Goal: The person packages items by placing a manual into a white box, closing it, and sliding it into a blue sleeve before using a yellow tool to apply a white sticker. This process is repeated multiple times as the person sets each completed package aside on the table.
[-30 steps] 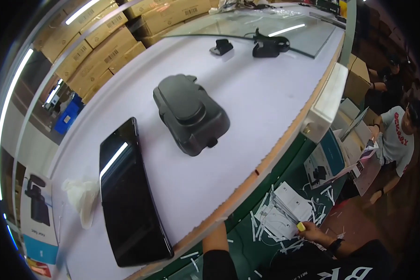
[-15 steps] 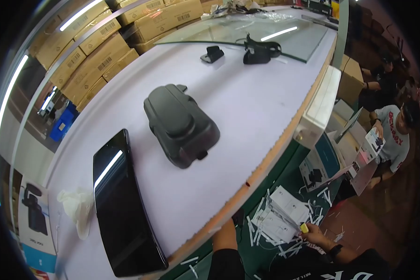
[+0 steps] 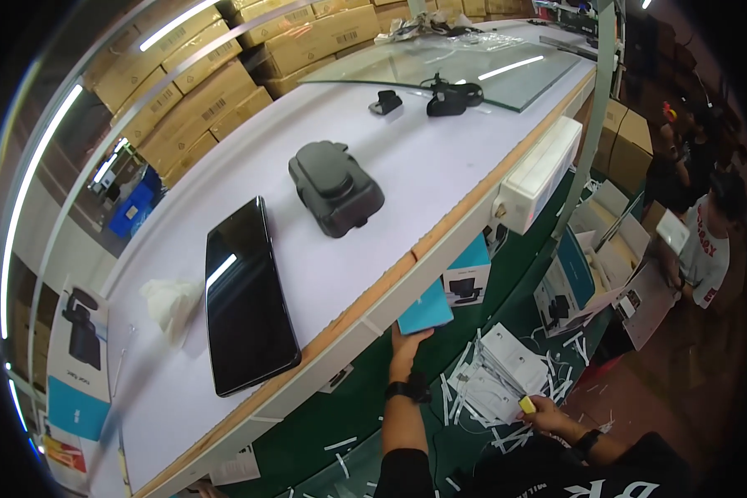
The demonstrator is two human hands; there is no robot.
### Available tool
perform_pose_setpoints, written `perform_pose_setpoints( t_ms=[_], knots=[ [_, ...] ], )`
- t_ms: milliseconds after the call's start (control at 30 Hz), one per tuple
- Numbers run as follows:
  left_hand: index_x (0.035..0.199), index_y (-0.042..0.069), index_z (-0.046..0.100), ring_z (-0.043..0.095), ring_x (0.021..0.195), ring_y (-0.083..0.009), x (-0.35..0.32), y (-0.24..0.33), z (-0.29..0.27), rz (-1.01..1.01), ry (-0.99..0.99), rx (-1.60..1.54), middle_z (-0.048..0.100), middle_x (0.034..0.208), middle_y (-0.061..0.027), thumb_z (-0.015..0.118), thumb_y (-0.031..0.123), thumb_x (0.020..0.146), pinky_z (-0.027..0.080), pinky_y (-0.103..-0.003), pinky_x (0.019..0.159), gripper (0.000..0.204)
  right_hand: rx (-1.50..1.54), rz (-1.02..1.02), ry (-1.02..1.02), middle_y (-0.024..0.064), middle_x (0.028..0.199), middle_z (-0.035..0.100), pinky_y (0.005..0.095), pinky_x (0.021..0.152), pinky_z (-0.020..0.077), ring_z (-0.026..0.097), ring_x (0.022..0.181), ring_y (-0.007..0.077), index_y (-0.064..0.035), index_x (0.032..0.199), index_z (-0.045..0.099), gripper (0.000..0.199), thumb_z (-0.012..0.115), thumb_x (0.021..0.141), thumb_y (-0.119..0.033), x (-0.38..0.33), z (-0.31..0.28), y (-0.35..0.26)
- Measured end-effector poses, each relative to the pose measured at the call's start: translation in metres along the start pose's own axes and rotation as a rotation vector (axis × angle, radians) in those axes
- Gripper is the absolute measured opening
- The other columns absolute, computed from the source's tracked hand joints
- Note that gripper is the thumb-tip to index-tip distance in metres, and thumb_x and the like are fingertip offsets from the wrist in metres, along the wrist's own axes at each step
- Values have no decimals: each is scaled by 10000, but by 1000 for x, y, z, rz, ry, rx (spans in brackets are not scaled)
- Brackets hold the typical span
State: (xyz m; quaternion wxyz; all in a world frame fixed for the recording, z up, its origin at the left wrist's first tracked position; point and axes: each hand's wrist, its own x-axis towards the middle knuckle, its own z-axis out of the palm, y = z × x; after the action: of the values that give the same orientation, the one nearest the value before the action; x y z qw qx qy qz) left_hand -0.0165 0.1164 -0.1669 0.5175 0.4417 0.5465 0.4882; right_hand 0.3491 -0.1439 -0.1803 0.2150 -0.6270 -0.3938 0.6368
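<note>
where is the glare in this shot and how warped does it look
Head view: bright streaks of ceiling light reflect off the long black panel and the glass sheet; fisheye bends the table edge and darkens the corners; the centre is fairly sharp.

The left hand (image 3: 407, 347) reaches up and away from the body beneath the edge of the white table (image 3: 440, 158), forearm stretched nearly straight, a dark band on the wrist; its fingers close on the lower edge of a blue box (image 3: 425, 306). The right hand (image 3: 548, 412) sits lower and farther from the table, wrist bent, also wearing a dark band; it pinches a small yellow piece (image 3: 526, 404) between fingertips.
</note>
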Motion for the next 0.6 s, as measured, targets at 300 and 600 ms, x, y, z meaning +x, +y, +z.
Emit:
perform_pose_setpoints(
  t_ms=[300, 600],
  knots=[
    [1419, 31, 483, 602, 1246, -332, 39, -35, 65, 5, 155, 67, 611, 1359, -182, 902, 144, 705, 478, -393, 1064, 835, -11, -80, 235, 53, 873, 692, 339, 687, 542, 662, 768, 186, -14, 1117, 676, 292, 780, 872, -133, -19, -15, 35],
    [1240, 55, 699, 642, 1179, -406, -86, 221, -54, 186, 456, 1367, 675, 1236, -256, 584, 250, 940, 504, -524, 1015, 376, -721, -616, 640, 211, 1047, 647, 465, 814, 558, 669, 975, 402, -41, 1119, 695, 496, 787, 777, -388, 51, -48, -68]
  ],
)
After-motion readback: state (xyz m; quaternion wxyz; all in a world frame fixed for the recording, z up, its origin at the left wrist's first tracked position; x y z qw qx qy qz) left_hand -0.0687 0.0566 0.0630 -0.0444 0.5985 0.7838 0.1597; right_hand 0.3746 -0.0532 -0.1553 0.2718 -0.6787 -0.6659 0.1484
